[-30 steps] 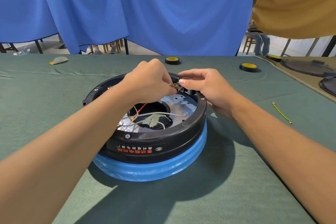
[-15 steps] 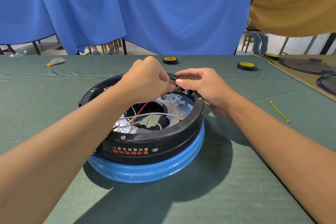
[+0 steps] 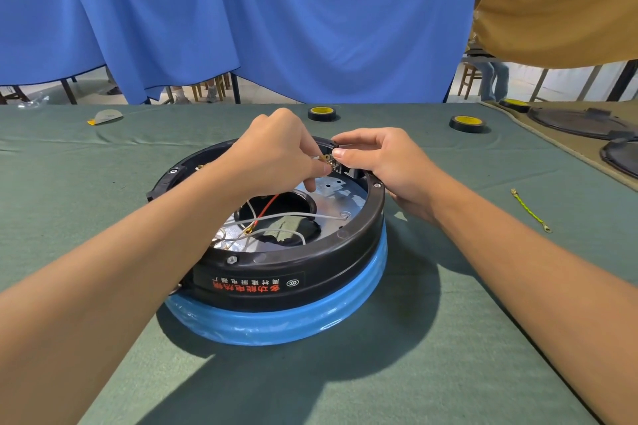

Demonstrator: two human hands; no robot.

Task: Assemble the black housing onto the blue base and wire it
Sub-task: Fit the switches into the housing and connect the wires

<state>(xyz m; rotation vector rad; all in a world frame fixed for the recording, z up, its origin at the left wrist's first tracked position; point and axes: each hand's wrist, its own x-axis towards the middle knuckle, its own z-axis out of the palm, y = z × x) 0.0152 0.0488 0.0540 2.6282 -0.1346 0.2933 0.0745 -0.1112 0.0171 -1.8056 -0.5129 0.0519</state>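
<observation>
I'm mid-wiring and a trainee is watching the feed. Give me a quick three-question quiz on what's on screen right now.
1. True or false: the black housing sits on top of the blue base.
2. Where does the loose yellow-green wire lie? A: inside the housing. B: on the green cloth, to the right of the housing. C: hanging off the table edge.
3. In a few words: what do the left hand and the right hand pinch between their fingertips, and where?

Key: 1 true. 2 B. 3 a small ring terminal, at the far rim of the housing.
</observation>
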